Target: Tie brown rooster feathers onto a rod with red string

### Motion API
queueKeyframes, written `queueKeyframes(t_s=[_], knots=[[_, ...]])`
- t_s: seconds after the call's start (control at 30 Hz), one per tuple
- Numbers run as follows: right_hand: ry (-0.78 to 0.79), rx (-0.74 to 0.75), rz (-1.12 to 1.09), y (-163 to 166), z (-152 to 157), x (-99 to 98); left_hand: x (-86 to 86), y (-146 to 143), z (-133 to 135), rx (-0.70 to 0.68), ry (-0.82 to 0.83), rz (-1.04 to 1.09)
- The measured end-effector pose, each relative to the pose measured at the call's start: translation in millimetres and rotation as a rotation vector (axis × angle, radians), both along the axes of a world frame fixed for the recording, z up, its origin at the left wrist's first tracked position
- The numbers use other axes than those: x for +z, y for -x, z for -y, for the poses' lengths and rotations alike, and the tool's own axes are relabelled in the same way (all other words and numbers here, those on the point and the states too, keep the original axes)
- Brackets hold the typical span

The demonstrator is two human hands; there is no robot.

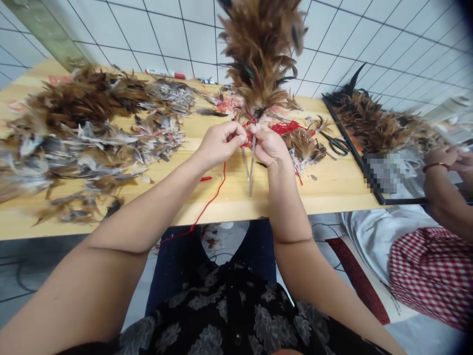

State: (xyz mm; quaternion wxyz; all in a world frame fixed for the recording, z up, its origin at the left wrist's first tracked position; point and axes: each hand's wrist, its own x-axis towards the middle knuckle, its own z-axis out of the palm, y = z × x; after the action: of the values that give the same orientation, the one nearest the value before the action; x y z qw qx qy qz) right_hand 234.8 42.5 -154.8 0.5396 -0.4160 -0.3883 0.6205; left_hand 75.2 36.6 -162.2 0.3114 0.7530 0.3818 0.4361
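Observation:
A brown feather duster (262, 64) stands upright in front of me, feathers up and its thin sticks (252, 170) pointing down toward the table edge. My right hand (269, 144) is closed around the bare base just under the feathers. Beside it, my left hand (221, 142) is pinched on red yarn (213, 199), close against the base of the duster. A strand of the yarn trails down over the table edge toward my lap. More red yarn (287, 127) lies bunched behind my right hand. My fingers partly hide where the yarn meets the sticks.
Loose brown and grey feathers (88, 106) cover the table's left side. Scissors (338, 144) lie at right beside a small feather bunch (305, 143). A red-and-white marker (165, 74) rests by the tiled wall. Beyond a black frame edge (354, 153), another person's hands (443, 157) are at work.

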Motion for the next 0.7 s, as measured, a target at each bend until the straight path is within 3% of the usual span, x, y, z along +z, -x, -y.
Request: queueKeyframes(t_s=[0.23,0.4,0.7], knots=[[0.111,-0.021,0.002,10.9,-6.0,-7.0,-8.5,4.9,-2.2,0.026,-0.034,-0.033],[0.115,-0.042,-0.027,16.1,-5.4,-4.2,-5.7,10.7,-2.1,0.029,-0.075,-0.055],[0.065,-0.026,-0.056,19.1,-3.1,-3.0,-17.0,11.3,-11.0,0.032,0.021,0.084]])
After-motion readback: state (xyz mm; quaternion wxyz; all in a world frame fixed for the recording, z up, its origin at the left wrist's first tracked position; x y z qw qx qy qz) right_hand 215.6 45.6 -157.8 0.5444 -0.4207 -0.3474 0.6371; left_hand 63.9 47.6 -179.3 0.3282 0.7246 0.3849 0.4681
